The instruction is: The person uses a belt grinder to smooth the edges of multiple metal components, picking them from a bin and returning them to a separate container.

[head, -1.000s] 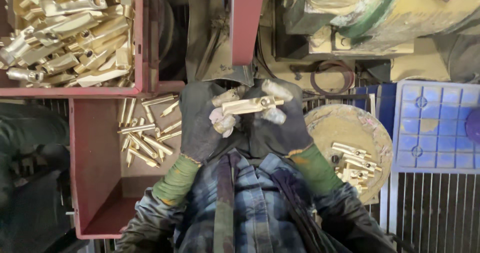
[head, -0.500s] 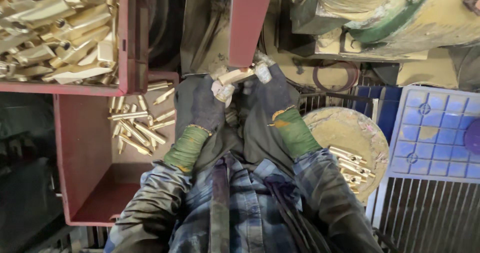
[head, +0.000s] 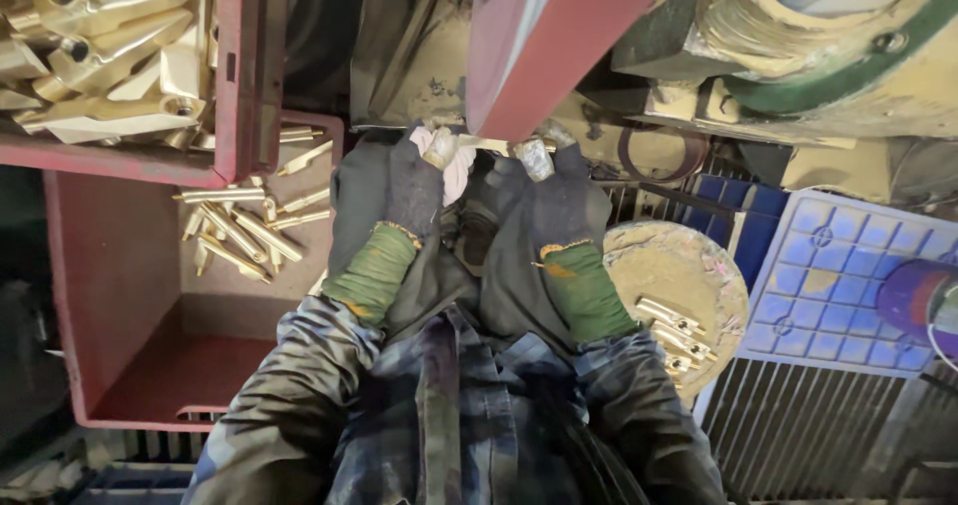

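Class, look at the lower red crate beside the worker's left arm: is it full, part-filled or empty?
Part-filled. The lower red crate holds only a small scatter of brass parts at its far end; the rest of its floor shows bare.

No packages, labels, signs or screens show anywhere in this view of the workbench.

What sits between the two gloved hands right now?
In the head view, a brass piece spans the gap from the left hand to the right hand, pressed up at the red belt. A pale rag shows beside the left hand.
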